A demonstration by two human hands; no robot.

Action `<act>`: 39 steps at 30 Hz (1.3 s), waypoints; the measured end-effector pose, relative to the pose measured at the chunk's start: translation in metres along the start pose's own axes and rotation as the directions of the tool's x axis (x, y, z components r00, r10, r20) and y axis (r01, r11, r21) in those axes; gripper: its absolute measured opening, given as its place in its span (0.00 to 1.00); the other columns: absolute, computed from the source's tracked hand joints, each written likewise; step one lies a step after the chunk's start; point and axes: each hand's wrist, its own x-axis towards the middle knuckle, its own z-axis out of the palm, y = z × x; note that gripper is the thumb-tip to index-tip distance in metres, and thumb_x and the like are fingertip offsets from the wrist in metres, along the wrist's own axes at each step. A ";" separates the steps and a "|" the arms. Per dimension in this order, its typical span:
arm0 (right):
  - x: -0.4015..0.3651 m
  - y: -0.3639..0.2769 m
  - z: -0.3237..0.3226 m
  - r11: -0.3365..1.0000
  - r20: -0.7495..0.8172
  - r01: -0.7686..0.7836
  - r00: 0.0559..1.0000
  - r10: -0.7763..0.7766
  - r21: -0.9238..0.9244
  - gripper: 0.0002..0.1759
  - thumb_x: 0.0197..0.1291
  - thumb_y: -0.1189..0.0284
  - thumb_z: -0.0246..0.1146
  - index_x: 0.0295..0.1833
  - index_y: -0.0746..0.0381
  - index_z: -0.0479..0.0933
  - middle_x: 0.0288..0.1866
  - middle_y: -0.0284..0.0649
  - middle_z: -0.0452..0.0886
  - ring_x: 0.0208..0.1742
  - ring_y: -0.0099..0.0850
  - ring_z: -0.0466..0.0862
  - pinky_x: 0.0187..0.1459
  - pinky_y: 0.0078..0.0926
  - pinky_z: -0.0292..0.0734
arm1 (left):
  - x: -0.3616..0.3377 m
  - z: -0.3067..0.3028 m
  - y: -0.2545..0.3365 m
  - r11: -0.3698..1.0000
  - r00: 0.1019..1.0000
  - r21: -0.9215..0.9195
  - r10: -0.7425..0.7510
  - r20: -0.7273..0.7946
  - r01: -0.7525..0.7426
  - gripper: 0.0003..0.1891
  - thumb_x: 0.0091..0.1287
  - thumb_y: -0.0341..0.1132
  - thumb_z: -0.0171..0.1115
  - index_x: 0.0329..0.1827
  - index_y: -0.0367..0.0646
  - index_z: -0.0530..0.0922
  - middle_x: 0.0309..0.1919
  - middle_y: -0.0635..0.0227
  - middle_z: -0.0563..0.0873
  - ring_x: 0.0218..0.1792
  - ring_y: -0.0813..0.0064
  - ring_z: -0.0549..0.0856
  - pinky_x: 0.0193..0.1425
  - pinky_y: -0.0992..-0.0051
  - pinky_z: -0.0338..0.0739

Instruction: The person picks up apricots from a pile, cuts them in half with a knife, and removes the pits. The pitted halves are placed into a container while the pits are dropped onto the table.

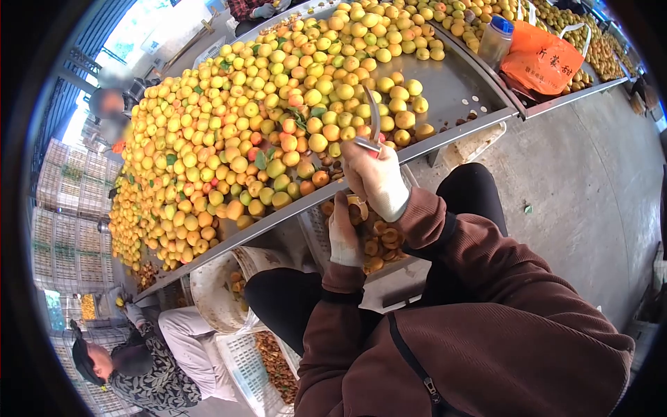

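My right hand [375,179], in a pale glove, is closed around the handle of a curved knife [376,118]. The blade points up over the edge of the metal table [445,83]. Just below it, my left hand [342,235], also gloved, is closed on a cut apricot [357,208]. Beneath both hands, a crate holds apricot halves [381,243]. A large heap of whole yellow and orange apricots [236,132] covers much of the table in front of me, with a few green leaves among them.
An orange bag [542,59] and a blue-lidded plastic jar [495,42] stand at the back right. A white bucket [215,292] and a white crate of brown pits [274,365] are to my left, near a seated person [149,372]. Stacked crates [73,215] line the far left.
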 end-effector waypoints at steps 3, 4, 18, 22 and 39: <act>0.000 0.007 0.001 0.977 -0.030 0.056 0.998 -0.064 -0.206 0.08 0.60 0.70 0.65 0.36 0.64 0.79 0.23 0.27 0.75 0.28 0.14 0.73 0.30 0.17 0.70 | 0.002 0.012 0.004 0.996 0.989 -0.058 -0.075 -0.125 0.068 0.22 0.77 0.54 0.44 0.44 0.45 0.77 0.26 0.75 0.78 0.24 0.84 0.76 0.27 0.83 0.70; 0.000 0.010 0.000 0.976 -0.022 0.054 0.998 -0.060 -0.213 0.08 0.60 0.70 0.65 0.36 0.64 0.79 0.23 0.27 0.75 0.28 0.14 0.73 0.30 0.17 0.70 | -0.001 0.017 0.007 0.999 0.987 0.030 -0.036 -0.154 0.041 0.23 0.77 0.55 0.44 0.43 0.44 0.77 0.24 0.75 0.78 0.22 0.84 0.76 0.25 0.82 0.69; 0.003 0.045 0.010 0.827 0.078 0.314 0.946 -0.315 -0.465 0.08 0.62 0.72 0.64 0.42 0.66 0.79 0.26 0.28 0.76 0.29 0.15 0.75 0.31 0.20 0.73 | 0.018 -0.016 -0.006 0.980 0.982 0.187 0.101 -0.161 -0.070 0.23 0.77 0.51 0.47 0.46 0.38 0.81 0.29 0.77 0.79 0.30 0.86 0.75 0.34 0.81 0.70; 0.026 0.020 -0.005 0.964 0.160 -0.068 0.987 0.027 0.255 0.15 0.67 0.69 0.49 0.25 0.52 0.59 0.17 0.26 0.57 0.15 0.21 0.56 0.18 0.22 0.51 | 0.016 -0.007 0.016 0.944 0.979 0.309 0.160 -0.127 -0.114 0.22 0.77 0.49 0.48 0.38 0.37 0.78 0.25 0.77 0.76 0.28 0.87 0.70 0.31 0.79 0.65; 0.079 0.018 -0.042 0.827 -0.216 0.007 0.966 0.138 0.562 0.24 0.67 0.61 0.52 0.19 0.47 0.51 0.15 0.23 0.49 0.13 0.21 0.48 0.17 0.24 0.43 | 0.070 -0.017 0.057 0.990 0.998 -0.134 0.042 -0.051 -0.049 0.08 0.72 0.38 0.59 0.44 0.42 0.76 0.26 0.73 0.75 0.21 0.80 0.72 0.24 0.78 0.69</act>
